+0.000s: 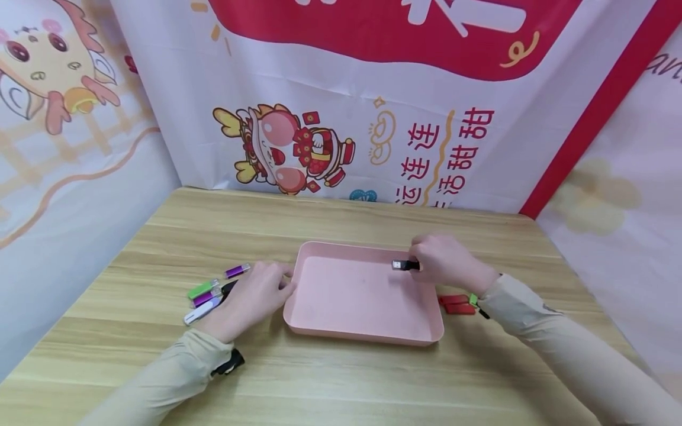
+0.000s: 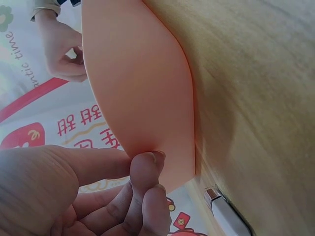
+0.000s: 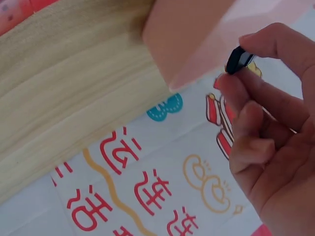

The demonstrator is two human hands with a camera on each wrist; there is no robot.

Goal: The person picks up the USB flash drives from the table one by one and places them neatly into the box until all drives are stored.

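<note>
A shallow pink tray (image 1: pixel 362 337) stands on the table in the head view. My left hand (image 1: pixel 256 296) holds its left rim; the left wrist view shows thumb and forefinger meeting at the tray's edge (image 2: pixel 138 88). Over the tray's far right corner, my right hand (image 1: pixel 444 260) pinches a black USB flash drive (image 1: pixel 406 265), its metal plug pointing left. From the right wrist, the dark flash drive (image 3: pixel 236 59) shows between thumb and forefinger, with the other fingers curled below. Part of the drive is hidden by the fingers.
Left of the tray lie several flash drives: purple (image 1: pixel 236 271), green (image 1: pixel 202 289), white (image 1: pixel 202 310) and black (image 1: pixel 229 288), partly behind my left hand. Red flash drives (image 1: pixel 457 305) and a green one (image 1: pixel 473 300) lie right of it. A printed cloth (image 1: pixel 351 136) hangs behind the table.
</note>
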